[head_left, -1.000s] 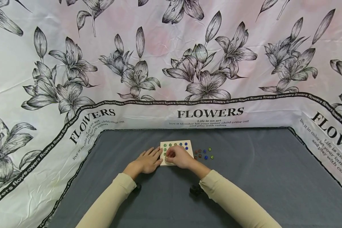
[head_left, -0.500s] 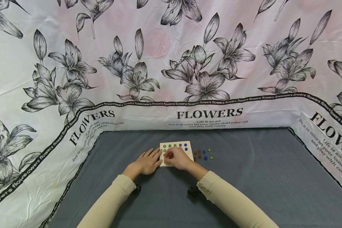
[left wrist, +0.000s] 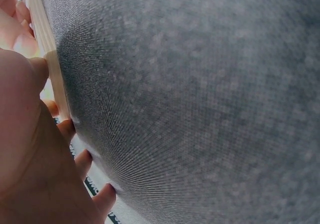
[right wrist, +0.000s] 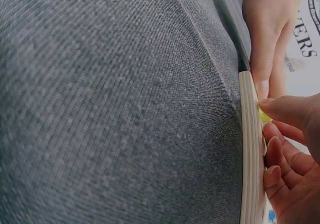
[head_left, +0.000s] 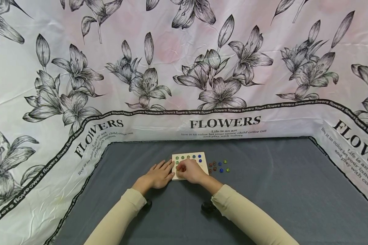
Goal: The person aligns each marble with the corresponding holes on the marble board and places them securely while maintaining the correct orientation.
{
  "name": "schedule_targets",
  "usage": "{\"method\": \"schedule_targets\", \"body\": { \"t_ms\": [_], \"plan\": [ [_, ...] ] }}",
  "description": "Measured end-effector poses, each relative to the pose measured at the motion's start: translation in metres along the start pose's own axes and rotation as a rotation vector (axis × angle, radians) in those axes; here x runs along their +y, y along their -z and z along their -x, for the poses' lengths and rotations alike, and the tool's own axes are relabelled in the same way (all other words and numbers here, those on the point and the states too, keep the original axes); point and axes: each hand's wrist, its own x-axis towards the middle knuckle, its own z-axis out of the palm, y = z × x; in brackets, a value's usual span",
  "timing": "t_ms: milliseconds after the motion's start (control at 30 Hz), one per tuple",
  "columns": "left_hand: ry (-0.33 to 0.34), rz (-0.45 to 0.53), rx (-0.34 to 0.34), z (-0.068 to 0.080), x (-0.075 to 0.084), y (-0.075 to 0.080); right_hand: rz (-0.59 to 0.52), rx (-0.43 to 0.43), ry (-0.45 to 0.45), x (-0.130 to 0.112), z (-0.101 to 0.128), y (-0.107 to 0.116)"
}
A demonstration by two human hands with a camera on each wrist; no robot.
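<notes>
A pale wooden board (head_left: pixel 205 167) lies on the grey cloth, with green marbles (head_left: pixel 177 158) and blue marbles (head_left: pixel 199 156) set along its far side. My left hand (head_left: pixel 157 176) lies with fingers extended, thumb and index finger touching the board's left edge. Over the board's near left part, my right hand (head_left: pixel 191 170) pinches a yellow-green marble (right wrist: pixel 265 116) between thumb and index finger, low against the board's surface. The right hand hides the middle of the board in the head view.
Right of the board are loose marbles: brown ones (head_left: pixel 214 163), blue ones (head_left: pixel 221 170) and yellow-green ones (head_left: pixel 228 170). Grey cloth (head_left: pixel 279 190) covers the table. A flower-printed white sheet (head_left: pixel 159 126) rises behind and at the sides.
The right hand has shifted very slightly left over the board, still pinching. The left hand stays at the board's edge. The head view has tilted slightly.
</notes>
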Motion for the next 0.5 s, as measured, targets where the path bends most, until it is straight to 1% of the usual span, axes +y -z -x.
{"method": "schedule_targets", "body": {
  "t_ms": [133, 367, 500],
  "plan": [
    [0.003, -0.006, -0.002, -0.001, -0.001, -0.001, 0.001, -0.003, -0.008, 0.0, 0.0, 0.0],
    [0.0, -0.008, -0.006, -0.004, -0.002, -0.003, -0.005, -0.036, -0.031, -0.003, 0.002, 0.005],
    [0.003, -0.009, -0.011, -0.003, -0.001, -0.002, 0.009, -0.042, -0.004, -0.005, 0.007, 0.01]
  ]
}}
